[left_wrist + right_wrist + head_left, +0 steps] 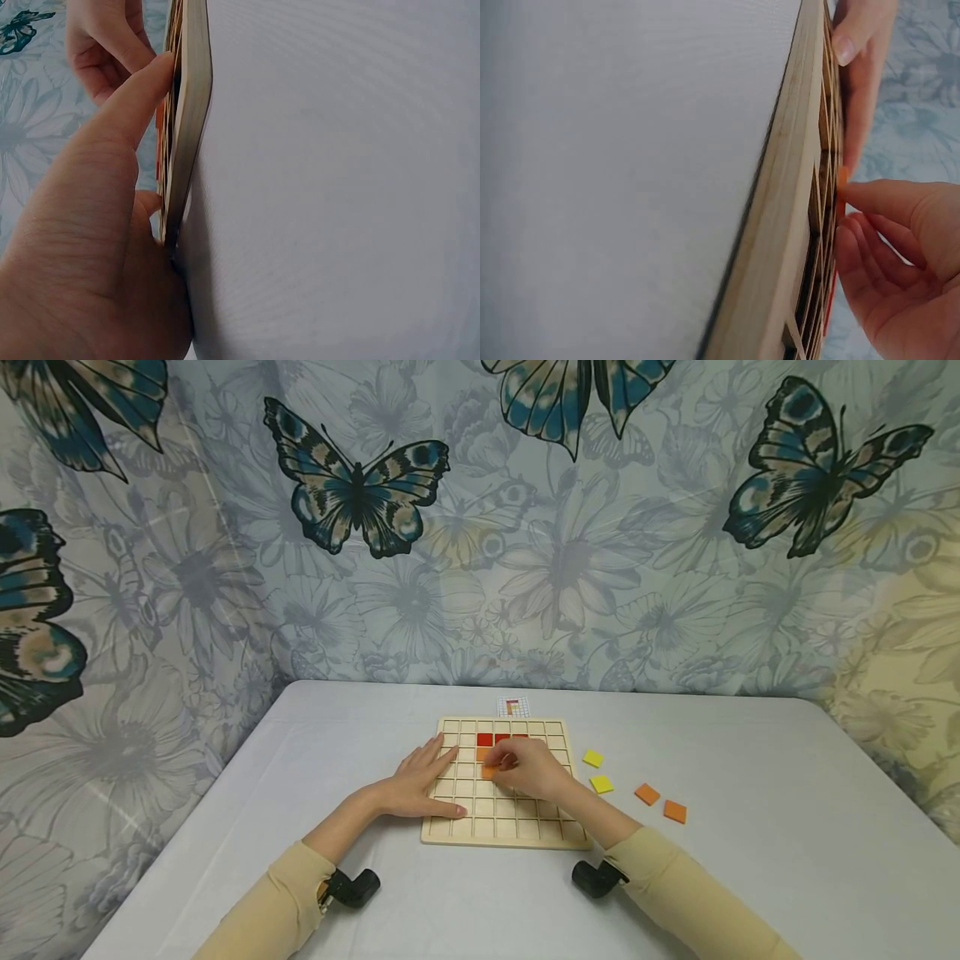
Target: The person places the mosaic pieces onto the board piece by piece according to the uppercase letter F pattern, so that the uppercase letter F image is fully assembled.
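Observation:
A wooden grid board (pixel 510 831) lies flat on the table. Fingers spread, my left hand (pixel 416 781) rests on the board's left side, its thumb on the front rows. My right hand (pixel 528 768) is over the middle of the grid, with an orange square tile (pixel 489 772) at its thumb and fingertips; the right wrist view shows that orange tile (pixel 843 178) pinched at the grid's surface. Just behind it another orange tile (pixel 483 754) sits in a cell. Red tiles (pixel 485 739) form a row further back, partly hidden by my right hand.
Right of the board lie two yellow tiles (pixel 592 758) and two loose orange tiles (pixel 675 812). A small printed pattern card (pixel 513 707) is behind the board's far edge. White cloth covers the table (pixel 787 793); a butterfly-print curtain (pixel 465 610) hangs behind it.

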A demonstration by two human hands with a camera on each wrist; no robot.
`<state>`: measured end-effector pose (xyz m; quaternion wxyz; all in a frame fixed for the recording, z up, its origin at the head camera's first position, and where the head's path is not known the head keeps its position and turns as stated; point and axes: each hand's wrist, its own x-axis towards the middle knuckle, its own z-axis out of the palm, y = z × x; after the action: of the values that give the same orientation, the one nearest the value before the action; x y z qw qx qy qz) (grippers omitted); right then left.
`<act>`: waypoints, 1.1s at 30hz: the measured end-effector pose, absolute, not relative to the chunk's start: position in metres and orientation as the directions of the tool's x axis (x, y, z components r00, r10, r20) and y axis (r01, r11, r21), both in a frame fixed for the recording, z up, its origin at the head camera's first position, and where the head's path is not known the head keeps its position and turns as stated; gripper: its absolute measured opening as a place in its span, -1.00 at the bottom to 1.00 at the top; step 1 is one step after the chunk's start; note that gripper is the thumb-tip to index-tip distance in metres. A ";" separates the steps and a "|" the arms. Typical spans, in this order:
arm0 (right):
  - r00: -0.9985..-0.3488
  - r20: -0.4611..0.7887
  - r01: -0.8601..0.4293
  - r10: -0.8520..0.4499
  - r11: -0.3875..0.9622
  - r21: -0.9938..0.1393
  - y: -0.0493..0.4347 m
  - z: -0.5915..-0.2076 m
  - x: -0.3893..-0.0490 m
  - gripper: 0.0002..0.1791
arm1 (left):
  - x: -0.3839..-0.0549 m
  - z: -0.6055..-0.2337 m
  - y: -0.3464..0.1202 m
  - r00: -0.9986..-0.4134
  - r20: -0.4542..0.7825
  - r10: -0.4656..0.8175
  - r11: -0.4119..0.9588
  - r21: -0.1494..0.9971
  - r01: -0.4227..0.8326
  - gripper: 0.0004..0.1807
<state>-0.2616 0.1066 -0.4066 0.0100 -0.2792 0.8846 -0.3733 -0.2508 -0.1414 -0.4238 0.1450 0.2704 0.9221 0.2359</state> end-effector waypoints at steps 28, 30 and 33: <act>-0.906 0.141 -0.375 -0.400 0.598 -0.709 0.149 -0.402 -0.250 -0.90 | -0.252 -0.426 -0.142 -0.810 -0.122 0.573 0.737 0.509 0.445 0.17; -0.916 0.136 -0.357 -0.377 0.614 -0.704 0.161 -0.400 -0.247 -0.90 | -0.252 -0.426 -0.141 -0.810 -0.120 0.573 0.737 0.509 0.446 0.17; -0.933 0.115 -0.319 -0.340 0.638 -0.701 0.179 -0.397 -0.243 -0.89 | -0.252 -0.425 -0.140 -0.810 -0.125 0.574 0.738 0.507 0.445 0.16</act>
<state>-0.2431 0.1791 -0.3968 0.0138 -0.1822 0.9048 -0.3847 -0.2519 -0.1403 -0.4254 0.1377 0.2761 0.9220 0.2338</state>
